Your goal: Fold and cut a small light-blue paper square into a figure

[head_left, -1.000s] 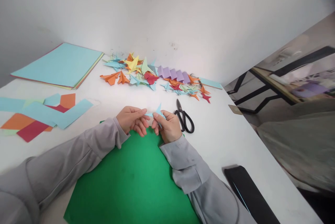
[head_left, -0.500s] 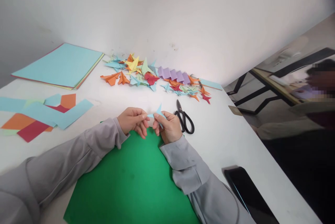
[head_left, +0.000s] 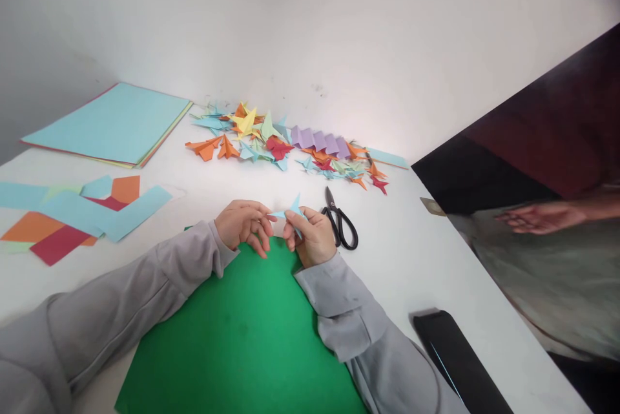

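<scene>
Between my hands is a small light blue folded-paper figure with pointed tips, one pointing up and one pointing left. My right hand pinches its body between thumb and fingers. At its left tip are the fingertips of my left hand, closed on the point, the other fingers loosely curled. Both hands are just above the far edge of a green sheet. Black-handled scissors lie right beside my right hand.
Folded paper figures in several colours and a purple pleated strip lie along the wall. At left are cut paper pieces and a stack of sheets. A black phone lies at right; another person's hand shows beyond the table.
The left thumb has slipped out of sight behind the fingers, while the right hand's hold is the same. The other person at right has moved nearer to the table.
</scene>
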Available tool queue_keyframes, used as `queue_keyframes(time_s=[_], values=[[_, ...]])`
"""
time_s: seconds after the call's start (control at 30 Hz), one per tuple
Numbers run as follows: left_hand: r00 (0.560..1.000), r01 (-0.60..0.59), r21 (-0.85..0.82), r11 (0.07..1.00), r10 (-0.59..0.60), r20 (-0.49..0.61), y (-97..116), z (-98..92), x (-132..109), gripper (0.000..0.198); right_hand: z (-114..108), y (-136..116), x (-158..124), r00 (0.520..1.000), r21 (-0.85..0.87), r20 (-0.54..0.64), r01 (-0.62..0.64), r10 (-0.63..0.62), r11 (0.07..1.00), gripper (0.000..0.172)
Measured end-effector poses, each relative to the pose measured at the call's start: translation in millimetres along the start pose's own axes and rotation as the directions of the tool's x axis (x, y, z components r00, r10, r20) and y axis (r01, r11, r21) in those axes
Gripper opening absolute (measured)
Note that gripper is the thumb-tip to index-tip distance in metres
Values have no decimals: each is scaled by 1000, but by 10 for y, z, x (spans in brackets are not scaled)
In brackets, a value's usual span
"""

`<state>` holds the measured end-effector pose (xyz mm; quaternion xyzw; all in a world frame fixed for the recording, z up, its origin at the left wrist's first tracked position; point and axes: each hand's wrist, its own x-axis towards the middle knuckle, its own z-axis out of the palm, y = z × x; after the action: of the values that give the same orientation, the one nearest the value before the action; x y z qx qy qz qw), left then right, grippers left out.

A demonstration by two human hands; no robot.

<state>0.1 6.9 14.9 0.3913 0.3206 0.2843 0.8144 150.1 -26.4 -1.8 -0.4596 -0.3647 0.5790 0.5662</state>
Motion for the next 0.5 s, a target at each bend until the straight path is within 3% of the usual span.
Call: queue_keyframes(time_s=[0.27, 0.5], values=[[998, -50, 179, 983, 54, -21, -43, 81, -35, 25, -10, 28, -26, 993, -84, 120, 23, -13, 996, 25], [999, -34, 192, 981, 30, 24, -44, 63, -27, 26, -7, 25, -29, 994, -137, 112, 35, -20, 990, 26]])
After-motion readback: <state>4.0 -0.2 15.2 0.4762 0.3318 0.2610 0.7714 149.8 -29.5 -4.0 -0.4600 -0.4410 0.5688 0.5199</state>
